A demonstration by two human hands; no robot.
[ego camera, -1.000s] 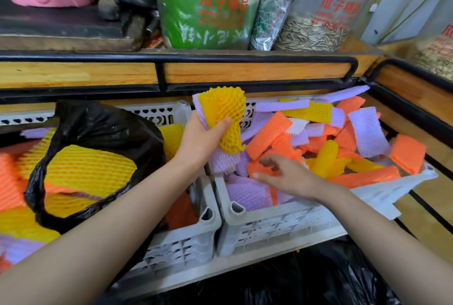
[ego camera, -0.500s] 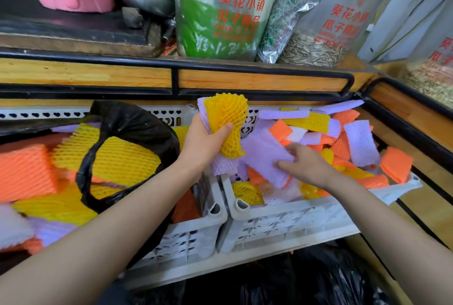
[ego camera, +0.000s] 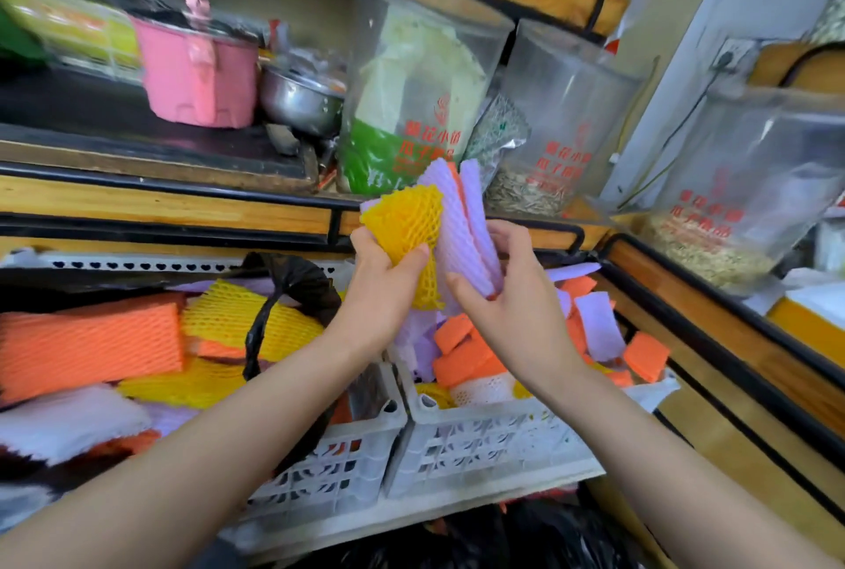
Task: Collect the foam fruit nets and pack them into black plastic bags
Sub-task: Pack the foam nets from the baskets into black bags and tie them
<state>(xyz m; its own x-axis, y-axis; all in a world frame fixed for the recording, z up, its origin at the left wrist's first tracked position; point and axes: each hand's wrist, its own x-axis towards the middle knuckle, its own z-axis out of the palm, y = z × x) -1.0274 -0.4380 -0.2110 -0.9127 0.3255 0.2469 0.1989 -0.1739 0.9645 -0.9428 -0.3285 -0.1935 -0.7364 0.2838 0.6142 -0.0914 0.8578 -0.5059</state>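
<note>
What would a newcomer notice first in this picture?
The bright bundle at the centre: the left hand grips a yellow net and the right hand holds purple nets against it, above the white crates. Below lie heaps of loose nets, with a black bag in the left crate. A pink pot stands on the shelf, upper left.

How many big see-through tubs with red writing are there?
3: the middle tub holding a green bag; the second tub right of it; the far-right tub. Others may be hidden.
</note>
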